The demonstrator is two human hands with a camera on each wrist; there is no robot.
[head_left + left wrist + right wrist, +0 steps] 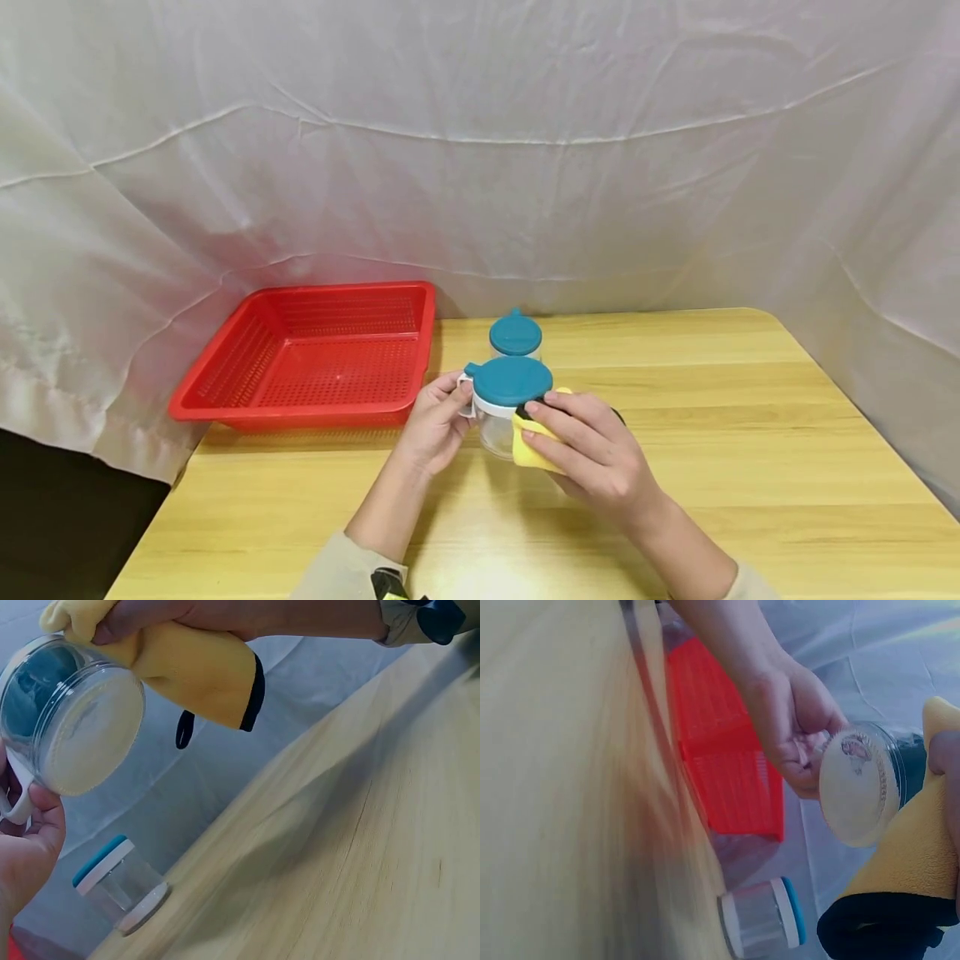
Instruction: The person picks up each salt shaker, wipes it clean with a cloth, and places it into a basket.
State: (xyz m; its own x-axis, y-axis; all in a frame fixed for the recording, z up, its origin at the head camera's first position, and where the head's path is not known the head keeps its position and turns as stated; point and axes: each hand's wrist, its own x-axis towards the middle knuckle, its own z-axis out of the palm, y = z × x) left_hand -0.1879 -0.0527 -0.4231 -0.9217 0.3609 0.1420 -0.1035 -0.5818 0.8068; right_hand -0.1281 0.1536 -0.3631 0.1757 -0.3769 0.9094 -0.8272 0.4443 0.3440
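Note:
A clear glass jar (495, 429) with a teal lid and a white handle is held up off the table. My left hand (438, 423) grips it by the handle, and its round base faces the left wrist camera. Pressed to the jar's right side is a yellow cloth (191, 671) with black edging and a small black loop. My right hand (596, 454) holds that cloth, fingers bent over it near the lid's rim. Behind, a second teal-lidded jar (761, 919) stands upright on the table, partly hidden by the held jar in the head view.
A red perforated plastic basket (408, 408) sits at the back left of the wooden table (750, 467). A pale cloth curtain (525, 200) hangs behind the table and along its sides.

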